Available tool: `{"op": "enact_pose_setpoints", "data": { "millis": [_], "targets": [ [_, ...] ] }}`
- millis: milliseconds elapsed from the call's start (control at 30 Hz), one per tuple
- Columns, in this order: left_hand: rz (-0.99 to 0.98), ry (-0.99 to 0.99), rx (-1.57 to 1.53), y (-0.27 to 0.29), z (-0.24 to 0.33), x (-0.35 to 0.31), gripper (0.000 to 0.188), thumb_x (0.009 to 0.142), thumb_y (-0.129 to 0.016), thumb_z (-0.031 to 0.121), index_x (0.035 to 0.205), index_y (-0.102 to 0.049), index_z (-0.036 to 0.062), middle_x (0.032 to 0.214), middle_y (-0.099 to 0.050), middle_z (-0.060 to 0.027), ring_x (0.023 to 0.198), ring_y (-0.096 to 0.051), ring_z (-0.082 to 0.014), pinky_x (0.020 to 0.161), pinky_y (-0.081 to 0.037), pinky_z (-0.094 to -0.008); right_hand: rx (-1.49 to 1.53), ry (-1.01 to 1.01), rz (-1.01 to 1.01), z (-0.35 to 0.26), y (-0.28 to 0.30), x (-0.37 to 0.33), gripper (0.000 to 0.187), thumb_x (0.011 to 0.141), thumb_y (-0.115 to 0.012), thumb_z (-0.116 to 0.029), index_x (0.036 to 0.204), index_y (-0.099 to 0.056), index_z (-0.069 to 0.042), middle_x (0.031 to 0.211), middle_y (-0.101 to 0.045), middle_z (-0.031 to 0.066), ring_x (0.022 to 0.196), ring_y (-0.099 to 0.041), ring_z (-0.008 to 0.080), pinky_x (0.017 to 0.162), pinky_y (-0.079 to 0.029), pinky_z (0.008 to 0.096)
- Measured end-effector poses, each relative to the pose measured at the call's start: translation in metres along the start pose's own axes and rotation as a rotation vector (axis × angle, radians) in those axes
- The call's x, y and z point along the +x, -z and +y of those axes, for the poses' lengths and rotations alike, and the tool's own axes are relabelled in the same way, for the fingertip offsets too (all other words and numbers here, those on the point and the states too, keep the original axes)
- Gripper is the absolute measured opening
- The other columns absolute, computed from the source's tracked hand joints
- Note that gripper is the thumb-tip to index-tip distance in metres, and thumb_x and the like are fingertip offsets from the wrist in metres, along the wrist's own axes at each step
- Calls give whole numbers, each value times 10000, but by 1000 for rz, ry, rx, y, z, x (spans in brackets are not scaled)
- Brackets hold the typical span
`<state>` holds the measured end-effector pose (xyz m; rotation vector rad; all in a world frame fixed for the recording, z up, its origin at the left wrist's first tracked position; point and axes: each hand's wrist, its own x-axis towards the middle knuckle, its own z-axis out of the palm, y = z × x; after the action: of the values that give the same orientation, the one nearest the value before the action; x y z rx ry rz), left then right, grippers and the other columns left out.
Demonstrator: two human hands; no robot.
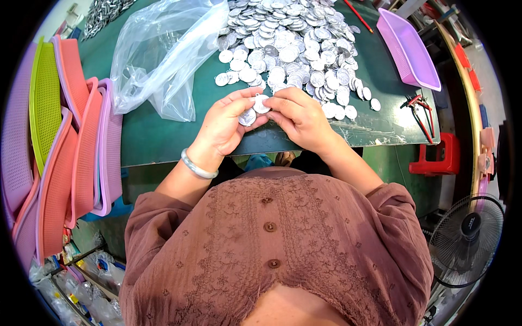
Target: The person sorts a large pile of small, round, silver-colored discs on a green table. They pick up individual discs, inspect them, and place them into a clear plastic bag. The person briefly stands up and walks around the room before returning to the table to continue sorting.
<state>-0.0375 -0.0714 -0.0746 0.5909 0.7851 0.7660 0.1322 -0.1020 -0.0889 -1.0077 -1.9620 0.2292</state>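
Note:
Over the table's near edge, my left hand (227,120) is closed on round silver medallions; one medallion (247,116) lies against its fingers. Fingers of my right hand (302,116) pinch a second medallion (261,104) with a small loop at its top, right beside the first. Both hands meet around these two pieces. Just beyond them spreads a big heap of silver medallions (288,53), with loose ones at its near rim. A bangle circles my left wrist.
A clear plastic bag (163,65) lies left of the heap on the green table (147,138). Stacked baskets (84,146) stand at the left. To the right are a purple basket (409,51), red-handled pliers (421,115), a red stool (437,155) and a fan (466,239).

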Motion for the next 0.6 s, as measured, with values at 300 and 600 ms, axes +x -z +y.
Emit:
{"op": "enact_pose_setpoints", "data": {
  "millis": [300, 600],
  "targets": [
    [-67, 22, 2, 0, -4, 1, 238, 860, -464, 117, 1049, -515, -17, 929, -591, -136, 813, -603, -196, 736, -506, -303, 291, -305, 51, -1, 3, 0, 78, 757, -584, -43, 824, -602, -8, 734, -572, 91, 667, -560, 204, 604, -437, 264],
    [-84, 8, 9, 1, -3, -1, 226, 854, -486, 129, 1028, -529, -9, 931, -595, -132, 821, -602, -189, 732, -502, -295, 412, -431, 68, -5, 4, 1, 84, 768, -582, -47, 833, -606, 0, 735, -575, 78, 656, -546, 154, 598, -428, 248]
  ]
}}
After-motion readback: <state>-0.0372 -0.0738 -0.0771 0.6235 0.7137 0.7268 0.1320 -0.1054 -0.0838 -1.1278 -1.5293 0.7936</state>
